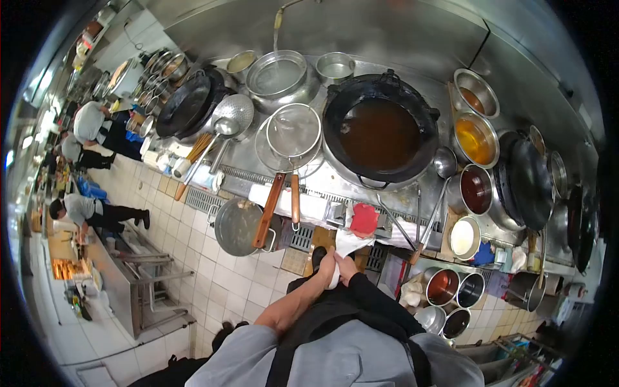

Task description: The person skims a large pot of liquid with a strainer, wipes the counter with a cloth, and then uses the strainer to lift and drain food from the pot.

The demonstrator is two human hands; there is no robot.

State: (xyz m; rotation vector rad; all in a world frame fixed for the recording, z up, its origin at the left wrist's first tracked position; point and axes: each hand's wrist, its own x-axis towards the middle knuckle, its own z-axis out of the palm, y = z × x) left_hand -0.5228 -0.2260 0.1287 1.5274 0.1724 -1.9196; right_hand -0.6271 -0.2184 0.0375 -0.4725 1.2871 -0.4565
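My left hand (327,266) and my right hand (349,268) are close together in front of my apron, both closed on a white cloth (353,242). The cloth's upper part reaches the stove's front edge, and another end hangs below my left hand. Just beyond it is a red cloth (365,220) on the front ledge. Past the ledge, a large black wok (335,122) holds brown liquid. Fine-mesh strainers (293,131) with wooden handles lie to its left, and a ladle (444,162) to its right.
A water-filled metal pot (277,74) stands under a running tap (278,20). Bowls of yellow oil (476,138) and dark red sauce (476,189) are at the right. A large pot (240,227) sits low at the left front. Several people (80,209) work along the left.
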